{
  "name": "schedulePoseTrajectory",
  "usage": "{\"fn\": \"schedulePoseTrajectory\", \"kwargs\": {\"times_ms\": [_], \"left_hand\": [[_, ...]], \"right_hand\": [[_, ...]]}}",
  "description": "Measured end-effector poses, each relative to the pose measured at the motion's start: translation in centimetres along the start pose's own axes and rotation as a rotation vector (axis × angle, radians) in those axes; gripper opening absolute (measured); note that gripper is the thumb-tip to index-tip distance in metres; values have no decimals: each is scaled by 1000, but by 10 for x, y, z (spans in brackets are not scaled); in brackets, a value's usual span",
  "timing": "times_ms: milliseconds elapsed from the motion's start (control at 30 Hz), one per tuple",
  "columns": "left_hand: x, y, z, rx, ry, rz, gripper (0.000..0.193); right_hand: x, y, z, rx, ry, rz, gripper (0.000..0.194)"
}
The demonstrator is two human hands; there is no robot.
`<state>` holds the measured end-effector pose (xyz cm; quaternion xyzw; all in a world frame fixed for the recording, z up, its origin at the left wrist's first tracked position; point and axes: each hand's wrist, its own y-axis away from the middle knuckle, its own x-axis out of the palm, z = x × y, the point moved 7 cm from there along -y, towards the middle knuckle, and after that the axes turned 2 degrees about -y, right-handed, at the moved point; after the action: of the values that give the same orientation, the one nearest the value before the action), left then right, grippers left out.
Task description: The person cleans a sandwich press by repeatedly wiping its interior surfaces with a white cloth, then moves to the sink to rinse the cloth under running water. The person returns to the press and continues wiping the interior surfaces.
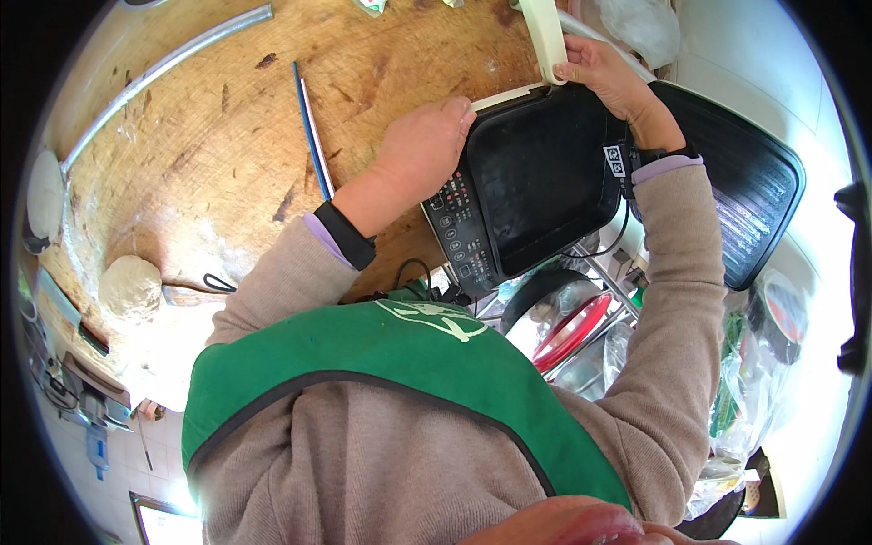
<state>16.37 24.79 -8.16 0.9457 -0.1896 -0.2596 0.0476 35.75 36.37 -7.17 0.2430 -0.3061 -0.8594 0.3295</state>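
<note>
An electric griddle (548, 187) with a black, shallow, square-cornered pan stands tilted at the right edge of the wooden board. Its touch control panel (460, 228) runs down the left side, and its ridged black plate (736, 184) lies folded back to the right. My left hand (429, 146) is closed over the griddle's upper left corner, beside a cream edge strip. In my right hand (603, 71) is a cream curved plastic strip (547, 44), gripped near its rounded lower end above the pan's far edge. Whether that strip is attached to the griddle cannot be seen.
The floury wooden board (238, 143) carries a slim blue stick (311, 129), a white one, a dough ball (129, 289) and a black cord loop (219, 282). A knife (71, 313) lies far left. Below the griddle are a metal rack and a red-rimmed item (572, 334).
</note>
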Motion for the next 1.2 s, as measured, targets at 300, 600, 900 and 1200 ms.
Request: {"fn": "schedulePoseTrajectory", "kwargs": {"times_ms": [300, 600, 900, 1200], "left_hand": [[-1, 0, 0, -2, 0, 17, 23], [1, 1, 4, -5, 19, 14, 23], [-2, 0, 1, 18, 18, -22, 22], [0, 1, 1, -28, 4, 9, 28]], "right_hand": [[-2, 0, -4, 7, 20, -9, 58], [3, 3, 7, -10, 64, 21, 55], [6, 7, 16, 49, 154, 28, 51], [3, 2, 0, 55, 108, -60, 47]]}}
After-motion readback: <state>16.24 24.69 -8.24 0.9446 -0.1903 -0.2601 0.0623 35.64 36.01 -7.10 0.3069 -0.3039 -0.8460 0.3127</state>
